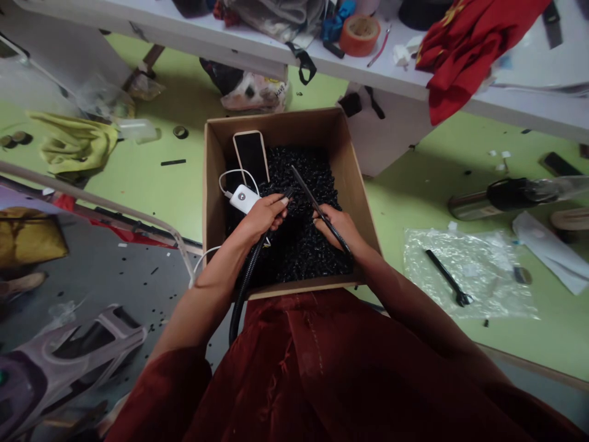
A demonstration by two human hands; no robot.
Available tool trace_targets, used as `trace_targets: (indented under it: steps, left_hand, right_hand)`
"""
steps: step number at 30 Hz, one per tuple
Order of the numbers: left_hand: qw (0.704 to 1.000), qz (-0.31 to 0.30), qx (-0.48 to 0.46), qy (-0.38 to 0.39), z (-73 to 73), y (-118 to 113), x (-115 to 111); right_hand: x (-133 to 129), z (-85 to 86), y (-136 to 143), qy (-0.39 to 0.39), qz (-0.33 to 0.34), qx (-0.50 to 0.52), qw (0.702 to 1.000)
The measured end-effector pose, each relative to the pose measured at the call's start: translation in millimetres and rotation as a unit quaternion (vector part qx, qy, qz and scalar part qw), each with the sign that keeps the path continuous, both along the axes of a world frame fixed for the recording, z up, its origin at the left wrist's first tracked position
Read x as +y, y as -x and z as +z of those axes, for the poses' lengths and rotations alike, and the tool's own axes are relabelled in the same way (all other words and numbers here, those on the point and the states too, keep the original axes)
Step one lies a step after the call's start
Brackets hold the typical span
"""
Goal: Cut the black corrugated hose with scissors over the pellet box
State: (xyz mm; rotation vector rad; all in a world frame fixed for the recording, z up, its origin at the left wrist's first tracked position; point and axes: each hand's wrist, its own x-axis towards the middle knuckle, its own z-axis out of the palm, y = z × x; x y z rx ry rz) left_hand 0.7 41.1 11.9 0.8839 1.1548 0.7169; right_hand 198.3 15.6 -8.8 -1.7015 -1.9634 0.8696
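A cardboard box [363,202] filled with small black pieces [304,258] stands in front of me. Over it, my left hand [271,215] is closed around a black corrugated tube [251,270], which trails down past the box's near edge. My right hand [338,227] grips a long, thin dark rod [306,187] that slants up to the left; whether it is a blade cannot be made out. A phone [251,155] leans in the far left corner of the box. Close to my left wrist lies a white device [243,199] with a white cable.
A white shelf [257,46] crosses the far side, bearing orange tape [359,35] and a red cloth [473,55]. To the right, a black tool [444,273] lies on clear plastic [497,282] near a metal flask [473,202]. A yellow cloth [78,144] is at left.
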Motion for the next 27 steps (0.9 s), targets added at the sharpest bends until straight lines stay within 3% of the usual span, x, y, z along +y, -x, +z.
trace_targets:
  steps: [4, 14, 18, 27]
  left_hand:
    - [0.998, 0.005, -0.057, 0.021, 1.5, 1, 0]
    - [0.986, 0.003, -0.155, 0.056, 1.0, 6, 3]
    - [0.987, 0.024, -0.154, 0.041, 4.0, 8, 1]
    - [0.99, 0.005, -0.138, 0.031, 13.0, 1, -5]
  right_hand:
    - [1, -0.8, -3, -0.009, -0.037, 0.011, 0.999]
    - [3, -7.7, -3, -0.009, -0.032, -0.034, 0.999]
    - [3, -6.5, -3, -0.002, -0.034, -0.034, 0.999]
    - [0, -1.7, -2, -0.029, -0.03, -0.01, 0.999]
